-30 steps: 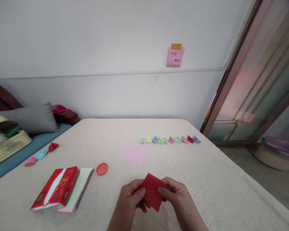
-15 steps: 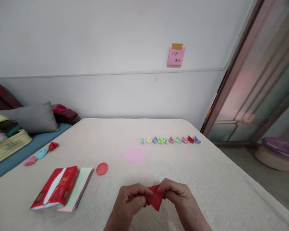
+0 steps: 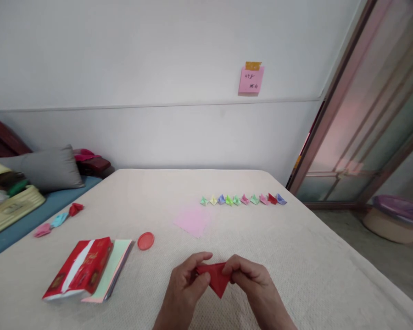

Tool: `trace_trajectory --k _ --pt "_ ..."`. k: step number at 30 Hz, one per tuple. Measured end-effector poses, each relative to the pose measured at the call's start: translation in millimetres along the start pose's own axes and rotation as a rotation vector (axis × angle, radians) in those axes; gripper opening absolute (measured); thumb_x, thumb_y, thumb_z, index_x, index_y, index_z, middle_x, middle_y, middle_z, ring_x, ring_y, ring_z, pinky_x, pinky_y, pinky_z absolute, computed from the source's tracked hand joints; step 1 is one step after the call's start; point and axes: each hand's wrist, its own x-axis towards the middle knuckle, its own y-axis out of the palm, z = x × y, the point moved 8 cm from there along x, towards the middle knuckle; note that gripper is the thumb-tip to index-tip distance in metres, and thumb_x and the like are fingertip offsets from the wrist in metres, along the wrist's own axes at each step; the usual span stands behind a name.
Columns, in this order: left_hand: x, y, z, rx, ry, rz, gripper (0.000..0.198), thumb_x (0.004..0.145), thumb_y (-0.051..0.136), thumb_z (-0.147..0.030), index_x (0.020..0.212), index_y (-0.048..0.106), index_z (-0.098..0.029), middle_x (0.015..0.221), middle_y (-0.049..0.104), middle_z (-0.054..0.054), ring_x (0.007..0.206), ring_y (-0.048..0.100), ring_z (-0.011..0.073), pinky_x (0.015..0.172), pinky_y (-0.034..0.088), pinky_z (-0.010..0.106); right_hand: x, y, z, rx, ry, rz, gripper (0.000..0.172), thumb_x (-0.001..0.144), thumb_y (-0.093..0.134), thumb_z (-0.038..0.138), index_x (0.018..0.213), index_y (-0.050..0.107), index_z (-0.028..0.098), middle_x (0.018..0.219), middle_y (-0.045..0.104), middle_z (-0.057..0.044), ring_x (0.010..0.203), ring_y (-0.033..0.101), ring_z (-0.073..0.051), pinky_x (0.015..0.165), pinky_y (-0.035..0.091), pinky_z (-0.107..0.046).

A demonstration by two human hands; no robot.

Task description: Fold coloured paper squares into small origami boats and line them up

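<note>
Between my two hands, low in the middle of the head view, is a piece of folded red paper (image 3: 219, 280), its point facing down toward me. My left hand (image 3: 189, 280) holds its left corner, thumb pressed on the front and index finger lifted above the top edge. My right hand (image 3: 249, 275) pinches the right corner between thumb and fingers. Beyond them lies a flat pink paper sheet (image 3: 192, 222). A round red lid (image 3: 146, 241) lies to the left of the sheet. The back of the red paper is hidden.
A row of small folded paper pieces (image 3: 245, 200) stands at the far right. Left are a red tissue pack (image 3: 79, 268) on a stack of coloured paper (image 3: 116, 266), and three more folded pieces (image 3: 59, 219). A pink note (image 3: 251, 80) is taped to the wall.
The red paper has shifted slightly left and looks wider at the top. My left index finger has lifted from it, while the left thumb now presses on its front. My right hand keeps its pinch.
</note>
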Motion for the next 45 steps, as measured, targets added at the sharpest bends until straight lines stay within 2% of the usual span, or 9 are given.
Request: trace_trajectory --k 4,10,15,19,23,27,33,38,45 --pt "-2 6.0 -5 -0.046 -0.020 0.056 0.028 0.079 0.063 -0.028 0.105 0.070 -0.020 0.080 0.068 0.002 0.074 0.056 0.0174 0.071 0.043 0.027 -1 -1 -4 0.071 0.012 -0.025 0.013 0.071 0.060 0.017 0.073 0.072 0.022 0.062 0.061 0.001 0.062 0.051 -0.016 0.062 0.040 -0.027" --pt "-2 12.1 -13 -0.075 -0.001 0.121 0.035 0.080 0.062 -0.036 0.110 0.068 -0.019 0.077 0.066 0.003 0.068 0.053 0.0166 0.065 0.043 0.026 -3 0 -3 0.124 0.066 -0.024 0.009 0.073 0.064 0.021 0.077 0.072 0.021 0.064 0.064 0.000 0.062 0.053 -0.015 0.060 0.041 -0.026" --pt "2 14.0 -3 -0.068 -0.024 0.161 0.021 0.085 0.057 -0.028 0.091 0.072 -0.015 0.065 0.062 0.002 0.060 0.051 0.0131 0.058 0.041 0.023 0 1 -10 0.139 0.094 0.000 0.009 0.069 0.065 0.019 0.075 0.072 0.019 0.065 0.067 -0.001 0.063 0.055 -0.016 0.060 0.041 -0.026" --pt "2 12.0 1 -0.068 -0.025 0.140 0.021 0.083 0.060 -0.029 0.093 0.073 -0.016 0.061 0.063 0.002 0.055 0.054 0.0129 0.054 0.043 0.023 1 0 -21 0.154 0.154 0.014 0.008 0.065 0.069 0.021 0.072 0.073 0.019 0.060 0.066 0.000 0.057 0.053 -0.014 0.057 0.040 -0.026" --pt "-3 12.5 -5 -0.055 0.022 0.107 0.021 0.083 0.060 -0.034 0.096 0.067 -0.018 0.063 0.065 0.002 0.055 0.055 0.0140 0.054 0.045 0.024 1 2 -16 0.159 0.150 0.061 0.007 0.065 0.070 0.022 0.069 0.074 0.019 0.057 0.065 0.000 0.055 0.051 -0.013 0.056 0.039 -0.026" --pt "-8 7.5 -13 -0.003 0.133 0.018 0.015 0.084 0.059 -0.036 0.083 0.063 -0.021 0.058 0.062 -0.001 0.051 0.056 0.0138 0.051 0.045 0.023 -1 3 -9 0.166 0.151 0.050 0.006 0.064 0.069 0.019 0.066 0.075 0.019 0.055 0.064 0.000 0.055 0.051 -0.013 0.056 0.039 -0.026" --pt "-12 7.7 -19 0.116 0.245 0.079 0.019 0.084 0.055 -0.020 0.081 0.074 -0.022 0.061 0.068 0.002 0.054 0.060 0.0151 0.054 0.047 0.024 -4 3 -9 0.209 0.152 0.042 0.018 0.064 0.064 0.010 0.068 0.077 0.020 0.059 0.067 0.001 0.057 0.052 -0.013 0.057 0.040 -0.025" --pt "-13 4.9 -26 0.118 0.238 0.060 0.020 0.082 0.056 -0.018 0.074 0.074 -0.022 0.060 0.067 0.002 0.055 0.061 0.0167 0.055 0.047 0.025 -4 4 -5 0.138 0.115 0.102 0.026 0.066 0.058 0.006 0.068 0.079 0.021 0.062 0.069 -0.001 0.062 0.054 -0.014 0.062 0.040 -0.026" --pt "-12 8.4 -27 0.163 0.186 0.139 0.022 0.082 0.051 -0.016 0.073 0.070 -0.020 0.062 0.066 0.002 0.061 0.061 0.0167 0.061 0.046 0.025 -4 5 1 0.124 0.075 0.127 0.033 0.061 0.053 0.001 0.063 0.078 0.022 0.059 0.066 0.001 0.061 0.050 -0.013 0.062 0.037 -0.026"
